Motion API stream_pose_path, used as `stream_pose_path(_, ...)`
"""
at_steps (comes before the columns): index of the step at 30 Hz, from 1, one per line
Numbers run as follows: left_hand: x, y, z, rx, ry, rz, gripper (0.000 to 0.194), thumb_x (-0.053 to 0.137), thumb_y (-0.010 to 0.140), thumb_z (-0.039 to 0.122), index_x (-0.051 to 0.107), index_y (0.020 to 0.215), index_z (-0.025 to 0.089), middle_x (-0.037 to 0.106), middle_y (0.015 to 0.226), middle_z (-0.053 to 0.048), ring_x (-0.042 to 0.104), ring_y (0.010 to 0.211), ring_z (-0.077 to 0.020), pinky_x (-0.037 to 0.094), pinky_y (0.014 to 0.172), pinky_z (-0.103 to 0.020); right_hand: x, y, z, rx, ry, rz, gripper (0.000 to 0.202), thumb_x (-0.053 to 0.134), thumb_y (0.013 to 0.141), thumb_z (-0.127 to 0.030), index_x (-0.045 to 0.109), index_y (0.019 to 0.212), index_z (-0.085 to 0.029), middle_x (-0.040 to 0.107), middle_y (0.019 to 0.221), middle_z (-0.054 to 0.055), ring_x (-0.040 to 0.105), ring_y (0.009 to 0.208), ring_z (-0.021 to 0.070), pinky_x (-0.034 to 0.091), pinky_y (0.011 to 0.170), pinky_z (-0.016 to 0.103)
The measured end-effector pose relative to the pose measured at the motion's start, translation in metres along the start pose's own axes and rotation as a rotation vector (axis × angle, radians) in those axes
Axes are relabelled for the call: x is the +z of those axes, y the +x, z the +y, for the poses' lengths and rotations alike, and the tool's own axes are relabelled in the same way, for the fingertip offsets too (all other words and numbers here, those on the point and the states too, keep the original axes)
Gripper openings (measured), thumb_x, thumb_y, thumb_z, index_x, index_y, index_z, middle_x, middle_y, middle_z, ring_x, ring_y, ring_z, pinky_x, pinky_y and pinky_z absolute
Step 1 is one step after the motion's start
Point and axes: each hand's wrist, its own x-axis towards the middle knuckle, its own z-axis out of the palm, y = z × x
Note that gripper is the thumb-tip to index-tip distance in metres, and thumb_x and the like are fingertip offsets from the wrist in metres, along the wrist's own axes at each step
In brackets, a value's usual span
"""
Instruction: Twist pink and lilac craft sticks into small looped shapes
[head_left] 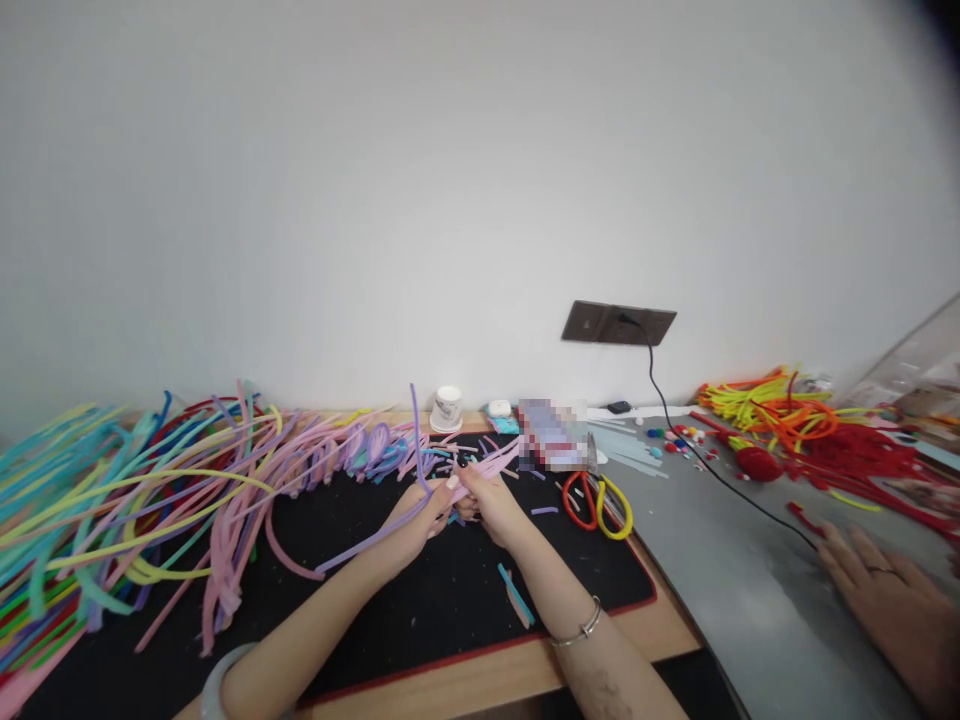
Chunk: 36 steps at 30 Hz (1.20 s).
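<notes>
My left hand is closed on a long purple pipe cleaner, one end of which stands up above the fingers while the rest trails to the lower left. Right beside it, my right hand grips a bundle of pink pipe cleaners whose ends fan out to the upper right. The two hands meet over a black mat, and the fingertips partly hide where the purple piece meets the bundle.
Loose coloured pipe cleaners pile up at left. Scissors with red and yellow handles lie right of my hands. A white cup stands by the wall. Another person's hand rests on the grey table, near a black cable.
</notes>
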Motion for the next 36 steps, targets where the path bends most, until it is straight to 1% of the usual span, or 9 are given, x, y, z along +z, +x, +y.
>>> stream_pose_path(4, 0.0, 0.0, 0.001, -0.015, 0.021, 0.024, 0.059, 0.052, 0.064, 0.078, 0.042, 0.06, 0.02, 0.032, 0.045, 0.008, 0.026, 0.037, -0.0051, 0.018, 0.037, -0.021, 0.002, -0.002, -0.003, -0.003, 0.021, 0.012, 0.048, 0.067, 0.071, -0.056, 0.037, 0.061, -0.02, 0.026, 0.04, -0.012, 0.017, 0.037, 0.0031, 0.011, 0.042, 0.022)
stream_pose_path(10, -0.002, -0.003, 0.003, 0.006, 0.064, 0.088, 0.057, 0.048, 0.07, 0.076, 0.044, 0.063, 0.02, 0.032, 0.044, 0.008, 0.026, 0.037, -0.006, 0.019, 0.038, -0.021, 0.003, -0.004, -0.007, 0.004, 0.029, -0.022, 0.039, 0.064, 0.072, -0.043, 0.036, 0.059, -0.02, 0.025, 0.041, -0.012, 0.017, 0.037, 0.0034, 0.012, 0.042, 0.022)
stream_pose_path(13, -0.003, -0.002, 0.002, 0.028, 0.056, 0.141, 0.057, 0.045, 0.073, 0.075, 0.04, 0.058, 0.021, 0.031, 0.043, 0.008, 0.027, 0.038, -0.0062, 0.019, 0.039, -0.021, 0.003, -0.002, -0.005, -0.03, 0.018, -0.017, 0.038, 0.062, 0.072, -0.041, 0.034, 0.056, -0.021, 0.028, 0.04, -0.011, 0.018, 0.037, 0.0037, 0.012, 0.041, 0.023)
stream_pose_path(19, -0.002, -0.001, 0.002, 0.072, -0.014, 0.225, 0.054, 0.049, 0.076, 0.068, 0.036, 0.054, 0.021, 0.032, 0.043, 0.007, 0.028, 0.039, -0.006, 0.021, 0.04, -0.021, 0.006, -0.003, 0.0, -0.059, -0.032, -0.004, 0.041, 0.06, 0.073, -0.047, 0.033, 0.057, -0.021, 0.027, 0.042, -0.01, 0.019, 0.039, 0.0046, 0.012, 0.042, 0.023)
stream_pose_path(23, -0.007, 0.0, 0.001, 0.074, -0.05, 0.228, 0.052, 0.052, 0.077, 0.065, 0.036, 0.054, 0.021, 0.032, 0.042, 0.008, 0.028, 0.038, -0.0063, 0.023, 0.041, -0.021, 0.01, -0.004, -0.002, -0.092, -0.059, 0.0, 0.045, 0.06, 0.074, -0.056, 0.033, 0.061, -0.021, 0.027, 0.044, -0.01, 0.02, 0.039, 0.0047, 0.012, 0.042, 0.023)
stream_pose_path(28, -0.008, -0.001, 0.002, 0.095, -0.123, 0.241, 0.043, 0.058, 0.078, 0.057, 0.045, 0.063, 0.019, 0.044, 0.05, 0.006, 0.039, 0.046, -0.0094, 0.034, 0.049, -0.023, 0.011, -0.002, -0.001, -0.172, -0.093, 0.063, 0.045, 0.06, 0.074, -0.06, 0.04, 0.066, -0.02, 0.028, 0.048, -0.01, 0.02, 0.041, 0.005, 0.014, 0.042, 0.022)
stream_pose_path(32, -0.003, -0.002, 0.005, 0.042, -0.207, 0.268, 0.044, 0.065, 0.072, 0.057, 0.048, 0.063, 0.018, 0.045, 0.053, 0.005, 0.042, 0.051, -0.01, 0.036, 0.051, -0.023, 0.009, -0.001, 0.002, -0.207, -0.174, 0.094, 0.043, 0.054, 0.079, -0.06, 0.044, 0.07, -0.02, 0.027, 0.051, -0.009, 0.02, 0.043, 0.0063, 0.015, 0.042, 0.022)
stream_pose_path(34, -0.004, -0.001, 0.006, 0.029, -0.256, 0.28, 0.044, 0.069, 0.067, 0.056, 0.05, 0.064, 0.017, 0.045, 0.055, 0.005, 0.043, 0.053, -0.0098, 0.038, 0.052, -0.022, 0.006, -0.002, 0.0, -0.22, -0.247, 0.08, 0.04, 0.055, 0.081, -0.056, 0.046, 0.067, -0.02, 0.031, 0.052, -0.007, 0.025, 0.045, 0.0072, 0.02, 0.043, 0.022)
stream_pose_path(36, -0.01, 0.001, 0.008, 0.041, -0.299, 0.291, 0.044, 0.072, 0.065, 0.055, 0.052, 0.063, 0.016, 0.046, 0.055, 0.005, 0.042, 0.053, -0.0089, 0.038, 0.052, -0.022, 0.003, -0.005, -0.005, -0.178, -0.307, 0.033, 0.031, 0.064, 0.077, -0.047, 0.052, 0.071, -0.019, 0.041, 0.058, -0.005, 0.035, 0.051, 0.0088, 0.027, 0.047, 0.022)
